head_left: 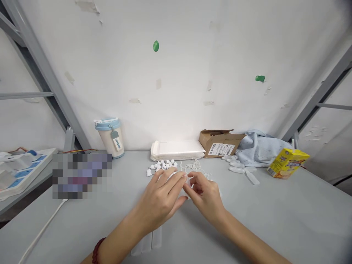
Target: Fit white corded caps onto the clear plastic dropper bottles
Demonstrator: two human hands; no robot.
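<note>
My left hand [165, 196] and my right hand [207, 192] meet low over the grey table. Between their fingertips shows a small translucent white piece [188, 181], mostly hidden by the fingers. My right thumb and index finger pinch it. The left fingers are bent together over its other side, and their grip is partly hidden. Just beyond the hands lie small white caps [163, 165] in a loose pile and thin white cords [194, 167]. Flat translucent strips [156, 237] lie side by side near my left forearm.
Behind stand a stack of white flat packs [178, 149] and an open cardboard box [220, 145]. Translucent oval pieces [251, 178], a blue cloth [258, 148] and a yellow drink carton [287, 163] are at right. A lidded cup [110, 139], a cable [41, 231] and a power strip [35, 167] are at left.
</note>
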